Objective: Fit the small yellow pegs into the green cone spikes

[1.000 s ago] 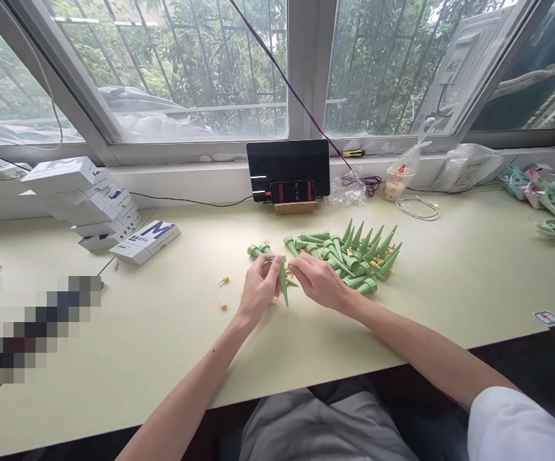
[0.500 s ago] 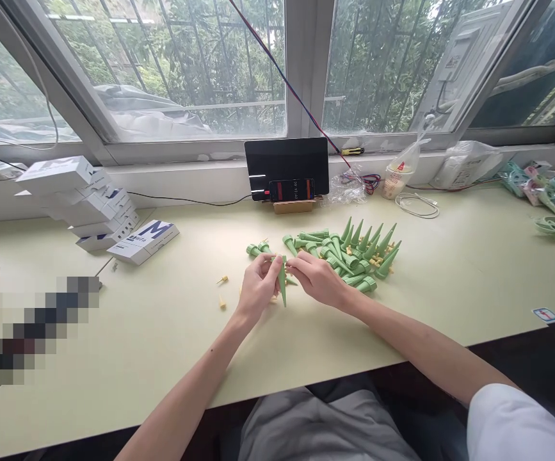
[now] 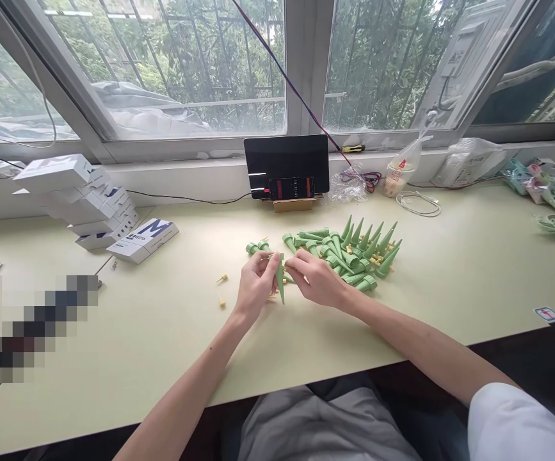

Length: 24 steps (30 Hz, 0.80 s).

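Observation:
My left hand (image 3: 254,286) is closed around a green cone-shaped spike (image 3: 280,284), tip pointing down toward me. My right hand (image 3: 314,278) is pinched against the spike's upper end, fingers together; what sits between its fingertips is too small to make out. Both hands hover just above the pale green table (image 3: 171,333). Right behind my right hand lies a pile of several green spikes (image 3: 354,251) mixed with small yellow pieces. Two small yellow pegs (image 3: 221,289) lie loose to the left of my left hand.
A tablet (image 3: 287,160) with a phone (image 3: 291,187) on a wooden stand sits at the window sill. White boxes (image 3: 82,202) are stacked at the left. A bagged cup (image 3: 399,174), a white cable (image 3: 416,203) and coloured plastic items (image 3: 553,198) lie at the right.
Both hands with the spike have shifted slightly away from me, and my right fingers have closed in on the spike's top end.

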Available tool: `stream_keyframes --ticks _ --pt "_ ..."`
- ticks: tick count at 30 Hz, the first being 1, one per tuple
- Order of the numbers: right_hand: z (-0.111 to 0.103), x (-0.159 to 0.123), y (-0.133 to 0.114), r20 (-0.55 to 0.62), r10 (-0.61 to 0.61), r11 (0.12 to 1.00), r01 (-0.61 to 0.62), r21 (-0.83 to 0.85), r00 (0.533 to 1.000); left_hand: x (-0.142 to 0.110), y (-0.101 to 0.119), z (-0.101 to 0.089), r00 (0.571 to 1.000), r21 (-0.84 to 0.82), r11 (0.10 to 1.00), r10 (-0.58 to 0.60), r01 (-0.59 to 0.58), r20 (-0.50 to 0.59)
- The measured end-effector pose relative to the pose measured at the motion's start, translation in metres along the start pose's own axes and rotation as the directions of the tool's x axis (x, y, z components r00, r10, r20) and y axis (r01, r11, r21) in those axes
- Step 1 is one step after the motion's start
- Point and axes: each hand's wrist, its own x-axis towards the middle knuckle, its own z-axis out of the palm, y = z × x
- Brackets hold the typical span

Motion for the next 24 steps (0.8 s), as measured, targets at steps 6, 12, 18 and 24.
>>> stream_keyframes --ticks 6,12,18,24 --pt "-0.0014 -0.0007 -0.002 0.0 -0.012 1.0 0.012 -0.02 1.0 -0.0002 0.0003 0.001 1.0 -0.032 0.999 -0.002 0.002 0.001" --pt "-0.0002 -0.0012 0.0001 -0.021 -0.043 0.999 0.042 -0.021 0.999 0.0 -0.0001 0.0006 1.0 -0.039 0.999 -0.015 0.015 0.004" --pt "-0.0001 -0.0016 -0.0013 -0.037 -0.052 0.998 0.051 -0.031 0.998 0.0007 -0.0003 -0.0008 1.0 -0.051 0.999 -0.019 0.019 0.008" --pt "-0.0021 -0.0003 -0.0039 -0.079 -0.069 0.997 0.067 -0.022 0.994 0.0004 0.0004 -0.0006 1.0 -0.078 0.997 -0.017 0.018 0.018"
